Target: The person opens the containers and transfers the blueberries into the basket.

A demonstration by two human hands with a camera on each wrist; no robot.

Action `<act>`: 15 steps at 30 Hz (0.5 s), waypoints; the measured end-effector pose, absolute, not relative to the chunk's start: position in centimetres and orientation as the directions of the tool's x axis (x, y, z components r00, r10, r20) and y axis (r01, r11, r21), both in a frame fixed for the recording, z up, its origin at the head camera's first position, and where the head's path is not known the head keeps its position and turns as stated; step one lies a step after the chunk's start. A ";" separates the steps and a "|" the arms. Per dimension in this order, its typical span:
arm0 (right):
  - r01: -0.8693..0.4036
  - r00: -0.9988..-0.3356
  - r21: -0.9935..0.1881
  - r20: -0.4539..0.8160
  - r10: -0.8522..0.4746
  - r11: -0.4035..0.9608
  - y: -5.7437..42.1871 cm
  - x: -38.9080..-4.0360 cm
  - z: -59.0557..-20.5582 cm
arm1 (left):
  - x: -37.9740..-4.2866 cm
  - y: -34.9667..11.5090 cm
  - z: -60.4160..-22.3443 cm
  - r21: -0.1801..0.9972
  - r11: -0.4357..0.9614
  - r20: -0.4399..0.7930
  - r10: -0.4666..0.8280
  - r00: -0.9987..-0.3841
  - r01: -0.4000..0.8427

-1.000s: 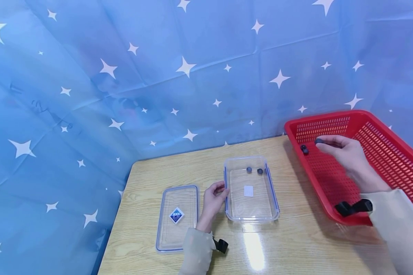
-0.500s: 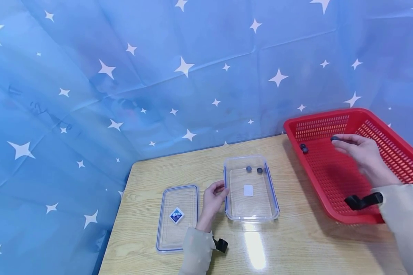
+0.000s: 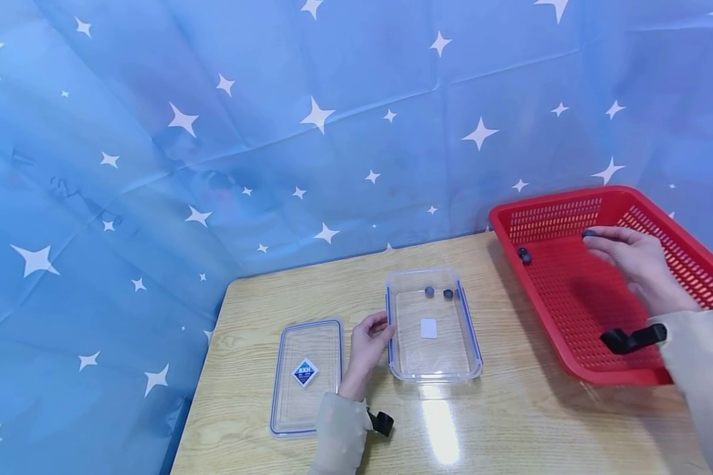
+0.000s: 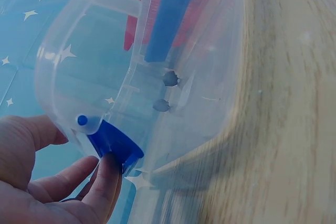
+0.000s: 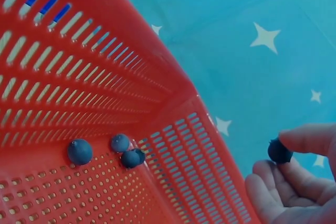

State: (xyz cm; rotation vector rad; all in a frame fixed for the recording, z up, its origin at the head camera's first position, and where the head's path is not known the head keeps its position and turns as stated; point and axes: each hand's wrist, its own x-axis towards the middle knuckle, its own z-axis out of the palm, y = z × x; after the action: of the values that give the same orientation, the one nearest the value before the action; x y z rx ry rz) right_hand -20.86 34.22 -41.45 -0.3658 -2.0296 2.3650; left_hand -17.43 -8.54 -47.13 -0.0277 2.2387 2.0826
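Right hand (image 3: 638, 260) pinches blueberry (image 5: 280, 151); red basket (image 3: 561, 290) partly cut off, head view.

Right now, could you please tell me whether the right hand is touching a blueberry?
Touching. The right wrist view shows it: the right hand pinches one blueberry at its tips, with no gap visible between skin and fruit.

Downward head view, wrist close-ups, shared basket (image 3: 561, 290)

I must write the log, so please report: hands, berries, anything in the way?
Right hand pinches berry above basket. Left hand holds box edge. Other berries in basket and box. Possible obstacle: basket wall.
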 end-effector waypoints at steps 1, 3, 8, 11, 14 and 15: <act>0.144 -0.973 -0.973 -0.173 0.155 -0.183 34.3 -20.9 -41.5 | -17.4 -8.5 -47.1 0.995 0.075 -0.071 0.045 -0.996 -0.068; 0.134 -0.973 -0.970 -0.167 0.156 -0.205 34.3 -20.9 -41.5 | -17.4 -8.6 -47.1 0.995 0.077 -0.069 0.046 -0.997 -0.065; 0.114 -0.974 -0.960 -0.159 0.162 -0.256 34.3 -20.9 -41.6 | -17.4 -8.6 -47.2 0.994 0.080 -0.071 0.040 -0.997 -0.068; 0.112 -0.971 -0.955 -0.163 0.172 -0.275 34.3 -20.8 -41.5 | -17.4 -8.6 -47.2 0.994 0.078 -0.075 0.038 -0.996 -0.071; 0.118 -0.967 -0.956 -0.173 0.188 -0.270 34.3 -20.8 -41.5 | -17.4 -8.6 -47.3 0.994 0.076 -0.075 0.037 -0.996 -0.072; 0.119 -0.966 -0.955 -0.175 0.192 -0.273 34.3 -20.8 -41.5 | -17.4 -8.6 -47.3 0.995 0.076 -0.074 0.037 -0.997 -0.071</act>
State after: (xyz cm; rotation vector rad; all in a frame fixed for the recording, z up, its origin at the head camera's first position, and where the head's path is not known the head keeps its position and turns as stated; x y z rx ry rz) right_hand -20.82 34.29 -41.47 -0.3986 -1.8655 2.4373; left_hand -17.45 -8.56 -47.29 -0.0358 2.2446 2.0821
